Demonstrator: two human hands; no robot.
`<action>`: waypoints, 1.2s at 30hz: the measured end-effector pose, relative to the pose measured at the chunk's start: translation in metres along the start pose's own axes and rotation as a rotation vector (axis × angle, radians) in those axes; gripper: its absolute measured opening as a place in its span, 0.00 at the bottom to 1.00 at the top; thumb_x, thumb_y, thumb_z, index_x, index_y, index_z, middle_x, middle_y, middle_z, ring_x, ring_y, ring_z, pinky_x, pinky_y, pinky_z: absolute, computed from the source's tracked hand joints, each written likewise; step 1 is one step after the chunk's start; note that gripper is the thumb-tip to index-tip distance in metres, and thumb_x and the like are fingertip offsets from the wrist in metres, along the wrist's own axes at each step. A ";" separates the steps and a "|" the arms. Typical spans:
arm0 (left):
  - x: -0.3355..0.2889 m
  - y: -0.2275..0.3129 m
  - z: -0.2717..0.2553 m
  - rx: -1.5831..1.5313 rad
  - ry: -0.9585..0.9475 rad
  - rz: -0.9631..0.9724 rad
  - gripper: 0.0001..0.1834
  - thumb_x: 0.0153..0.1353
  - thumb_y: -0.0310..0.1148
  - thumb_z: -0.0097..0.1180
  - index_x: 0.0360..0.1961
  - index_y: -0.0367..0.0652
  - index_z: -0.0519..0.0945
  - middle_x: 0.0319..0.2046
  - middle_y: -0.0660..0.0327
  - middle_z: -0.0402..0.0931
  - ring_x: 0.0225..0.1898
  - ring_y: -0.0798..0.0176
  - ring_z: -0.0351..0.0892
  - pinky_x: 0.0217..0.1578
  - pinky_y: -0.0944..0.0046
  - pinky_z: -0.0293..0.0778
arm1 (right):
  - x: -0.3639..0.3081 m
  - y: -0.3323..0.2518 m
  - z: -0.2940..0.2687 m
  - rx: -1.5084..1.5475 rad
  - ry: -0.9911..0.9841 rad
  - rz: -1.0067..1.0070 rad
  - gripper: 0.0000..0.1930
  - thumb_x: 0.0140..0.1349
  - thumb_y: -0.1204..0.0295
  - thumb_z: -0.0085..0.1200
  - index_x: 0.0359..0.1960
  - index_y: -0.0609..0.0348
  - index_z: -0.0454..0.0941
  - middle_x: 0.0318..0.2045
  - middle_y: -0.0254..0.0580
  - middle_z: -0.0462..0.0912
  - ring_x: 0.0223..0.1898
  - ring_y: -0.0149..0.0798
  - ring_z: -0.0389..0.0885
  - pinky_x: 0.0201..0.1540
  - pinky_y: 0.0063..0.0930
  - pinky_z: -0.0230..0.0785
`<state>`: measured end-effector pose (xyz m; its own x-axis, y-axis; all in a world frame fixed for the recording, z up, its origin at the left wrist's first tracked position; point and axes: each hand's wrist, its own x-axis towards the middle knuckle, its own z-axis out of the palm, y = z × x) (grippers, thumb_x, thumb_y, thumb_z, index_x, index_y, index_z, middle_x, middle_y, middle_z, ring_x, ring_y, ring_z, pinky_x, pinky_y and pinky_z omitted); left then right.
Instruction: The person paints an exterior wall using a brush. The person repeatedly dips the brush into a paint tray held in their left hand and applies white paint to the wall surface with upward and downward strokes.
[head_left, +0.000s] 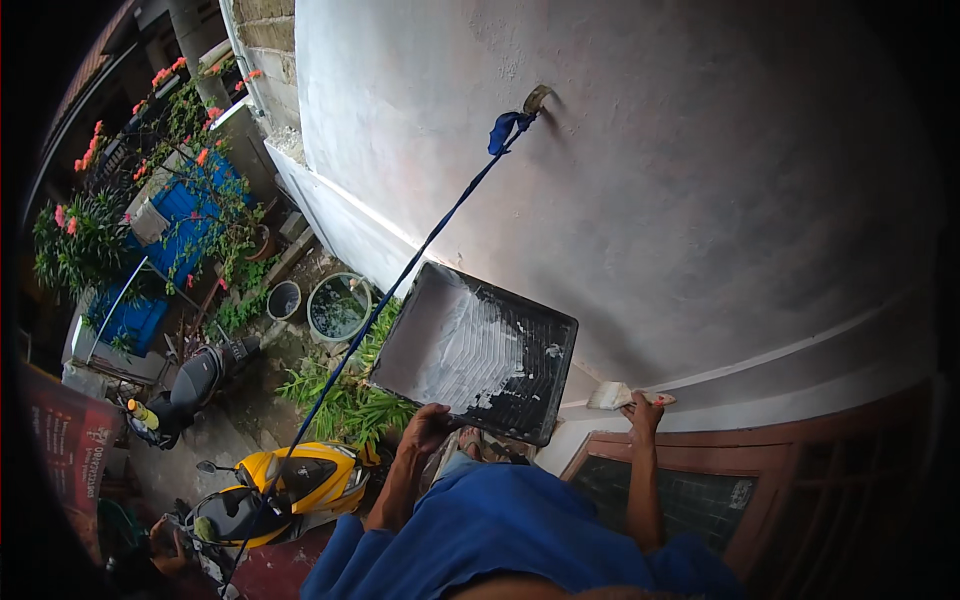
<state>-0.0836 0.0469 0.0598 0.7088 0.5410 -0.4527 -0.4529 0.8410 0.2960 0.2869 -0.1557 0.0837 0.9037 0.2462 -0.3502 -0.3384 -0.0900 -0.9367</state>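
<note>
My left hand (pixel 428 428) grips the near edge of a black paint tray (pixel 553 375), which is tilted in front of me. Whitish paint (pixel 470 345) coats its ribbed slope, and a greyish layer lies at its left end. Off to the right, my right hand (pixel 645 412) is closed around the handle of a paintbrush (pixel 608 396). The brush's pale bristles point left, close to the ledge at the foot of the wall. Whether they touch it I cannot tell. Patchy white and grey covers the wall (pixel 650 200) ahead.
A blue cord (pixel 430 240) runs diagonally from a stub (pixel 537 99) in the wall to the lower left, passing close to the tray. Below are a yellow scooter (pixel 300 490), a dark scooter (pixel 205 380), plants (pixel 345 385) and a round tub (pixel 340 306). A brown-framed window (pixel 680 500) lies beneath my right arm.
</note>
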 end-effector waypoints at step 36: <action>-0.007 -0.029 0.009 -0.025 0.089 0.042 0.04 0.46 0.26 0.55 0.20 0.44 0.73 0.17 0.63 0.67 0.22 0.64 0.67 0.36 0.55 0.66 | 0.011 -0.065 0.063 0.679 -0.546 0.293 0.11 0.54 0.65 0.50 0.35 0.57 0.69 0.33 0.38 0.76 0.36 0.41 0.75 0.39 0.35 0.70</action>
<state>-0.0699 0.0188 0.0621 0.6381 0.5735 -0.5138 -0.4956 0.8166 0.2959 0.3022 -0.0864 0.1410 0.5666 0.7404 -0.3617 -0.7718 0.3230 -0.5478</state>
